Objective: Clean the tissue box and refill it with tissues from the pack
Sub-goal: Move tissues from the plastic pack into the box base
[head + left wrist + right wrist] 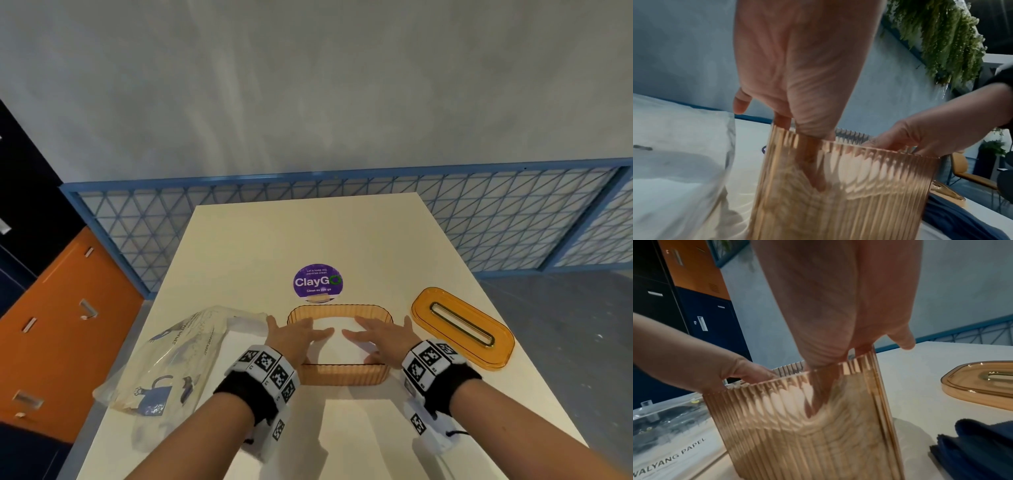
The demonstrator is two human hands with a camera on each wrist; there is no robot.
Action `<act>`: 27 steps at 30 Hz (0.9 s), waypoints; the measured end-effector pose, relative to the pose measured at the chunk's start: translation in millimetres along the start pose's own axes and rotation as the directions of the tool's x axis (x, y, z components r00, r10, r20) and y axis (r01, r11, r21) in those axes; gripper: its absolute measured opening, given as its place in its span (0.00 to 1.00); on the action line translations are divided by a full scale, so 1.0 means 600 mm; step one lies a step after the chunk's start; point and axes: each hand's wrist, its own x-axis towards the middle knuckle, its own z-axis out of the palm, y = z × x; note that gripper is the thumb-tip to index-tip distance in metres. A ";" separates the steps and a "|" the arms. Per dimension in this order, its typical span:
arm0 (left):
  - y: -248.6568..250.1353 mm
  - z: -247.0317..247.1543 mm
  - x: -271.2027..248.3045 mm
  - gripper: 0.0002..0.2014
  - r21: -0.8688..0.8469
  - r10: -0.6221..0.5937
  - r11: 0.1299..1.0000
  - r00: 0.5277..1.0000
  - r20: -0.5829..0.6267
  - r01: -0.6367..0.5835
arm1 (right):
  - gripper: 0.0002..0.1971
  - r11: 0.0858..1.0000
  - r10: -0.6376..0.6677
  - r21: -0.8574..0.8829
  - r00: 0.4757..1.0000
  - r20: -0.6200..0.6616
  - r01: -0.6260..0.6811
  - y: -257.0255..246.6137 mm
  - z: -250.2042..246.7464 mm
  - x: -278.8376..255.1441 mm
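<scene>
The tissue box [339, 375], an amber ribbed plastic tub with its top off, stands at the middle of the white bench [342, 236], and a white stack of tissues [337, 346] lies inside. It is judged light, stiff and rather slick, best gripped by its long walls; the tissues are soft and easily crumpled. The left hand [294, 334] and right hand [383, 334] are laid flat on the stack, fingers straight. The lid [462, 327] lies to the right, the opened pack [171, 356] to the left. A blue mesh railing [239, 219] is seen beyond.
</scene>
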 end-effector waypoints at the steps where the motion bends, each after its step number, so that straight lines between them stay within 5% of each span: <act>1: 0.001 0.000 0.002 0.36 0.010 -0.002 1.000 1.000 0.000 0.002 | 0.32 1.000 0.005 -0.010 1.000 0.011 -0.004 -0.003 -0.002 -0.002; 6: 0.000 0.000 -0.004 0.33 0.046 -0.001 0.999 0.998 -0.070 0.004 | 0.31 0.999 0.032 -0.043 0.999 0.007 -0.032 -0.011 -0.011 -0.015; 9: -0.016 0.007 -0.017 0.25 -0.026 0.016 0.999 0.967 -0.254 -0.024 | 0.28 0.993 0.058 -0.100 0.998 -0.035 -0.061 -0.012 -0.023 -0.033; 11: -0.041 0.018 -0.035 0.19 -0.275 -0.124 0.961 0.886 -0.447 -0.004 | 0.26 0.994 0.042 -0.099 0.990 -0.133 -0.055 -0.004 -0.024 -0.039; 13: -0.083 0.043 -0.049 0.15 -0.529 -0.387 0.847 0.729 -0.564 0.041 | 0.22 0.998 0.057 0.023 0.941 -0.334 -0.052 0.012 -0.017 -0.036; 14: -0.104 0.060 -0.052 0.13 -0.620 -0.496 0.781 0.676 -0.545 0.073 | 0.21 0.993 0.093 0.102 0.899 -0.428 -0.054 0.022 -0.011 -0.033; 15: -0.122 0.079 -0.052 0.12 -0.677 -0.569 0.723 0.673 -0.473 0.136 | 0.22 0.980 0.145 0.192 0.868 -0.476 -0.059 0.030 -0.006 -0.028; 19: -0.127 0.137 -0.037 0.15 -0.578 -0.596 0.685 0.798 -0.094 0.443 | 0.26 0.877 0.277 0.465 0.916 -0.292 -0.117 0.033 0.009 -0.012; 24: -0.079 0.154 -0.015 0.26 -0.457 -0.620 0.715 0.782 -0.065 0.529 | 0.30 0.831 0.317 0.532 0.924 -0.212 -0.163 0.035 0.017 -0.002; 27: -0.066 0.157 -0.004 0.22 -0.471 -0.655 0.683 0.754 -0.055 0.559 | 0.31 0.833 0.321 0.525 0.925 -0.202 -0.175 0.037 0.016 -0.002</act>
